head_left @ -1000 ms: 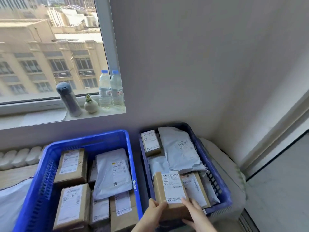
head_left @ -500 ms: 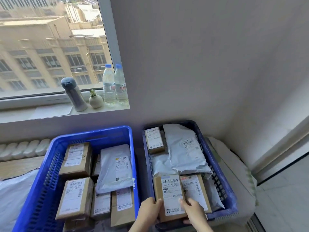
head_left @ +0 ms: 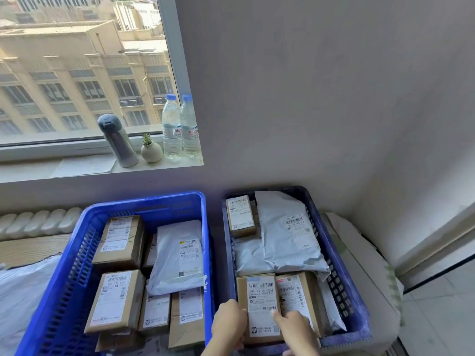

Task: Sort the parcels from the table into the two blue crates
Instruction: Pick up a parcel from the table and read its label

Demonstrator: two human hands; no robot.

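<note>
A brown box (head_left: 259,308) is held by the left hand (head_left: 228,321) and pressed flat by the right hand (head_left: 295,330) so it fits snugly in the right crate (head_left: 341,283).

Head view, down over crates (head_left: 144,201)

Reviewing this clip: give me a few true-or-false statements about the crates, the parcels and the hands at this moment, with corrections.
1. Both hands, left hand and right hand, rest on the brown cardboard box with a white label in the right blue plastic crate. True.
2. The left blue plastic crate holds only grey bags. False: mostly cardboard boxes, plus one grey plastic mailer bag.
3. Two clear water bottles stand on the white windowsill. True.
4. The right crate holds no bags. False: grey mailers lie there.
</note>
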